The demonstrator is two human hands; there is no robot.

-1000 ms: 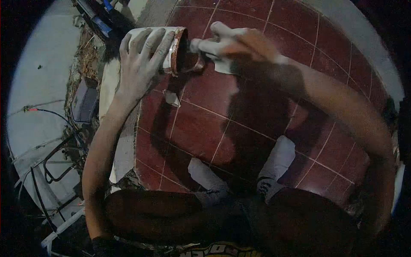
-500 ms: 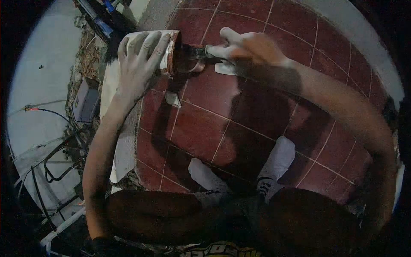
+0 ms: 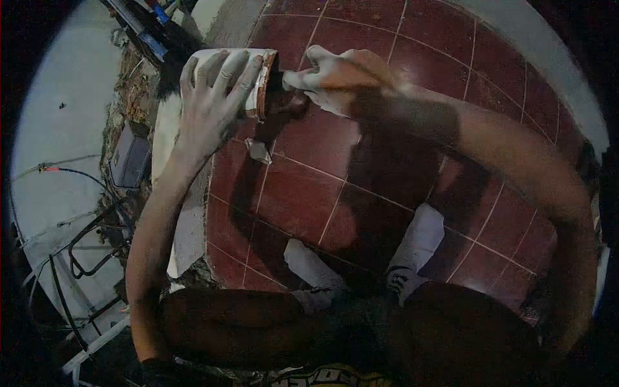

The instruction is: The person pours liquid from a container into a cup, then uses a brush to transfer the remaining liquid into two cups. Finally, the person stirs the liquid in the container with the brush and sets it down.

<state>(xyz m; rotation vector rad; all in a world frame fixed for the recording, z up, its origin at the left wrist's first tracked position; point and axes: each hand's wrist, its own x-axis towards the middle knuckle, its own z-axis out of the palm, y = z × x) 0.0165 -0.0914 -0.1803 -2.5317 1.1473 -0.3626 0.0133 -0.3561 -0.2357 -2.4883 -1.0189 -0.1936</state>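
A white container with a reddish-brown rim (image 3: 263, 87) lies on its side at the upper left, its mouth facing right. My left hand (image 3: 216, 97) is wrapped over it from above, fingers spread across its wall. At the mouth is my right hand (image 3: 325, 77), its fingers pinched together on a dark thing that reaches into the container; that thing is too dark to name. Pale residue covers both hands. A small whitish scrap (image 3: 259, 151) lies on the red tiles (image 3: 303, 200) below the container.
My two feet in pale socks (image 3: 419, 238) rest on the tiles near my folded legs. To the left are a grey box (image 3: 131, 157), rubble, black cables and a metal frame (image 3: 97, 342). A dark, bristly thing with blue parts (image 3: 153, 46) stands at the upper left.
My right hand has moved left, closer to the container's mouth, and the dark thing sits deeper inside. My left hand and the container have shifted slightly right.
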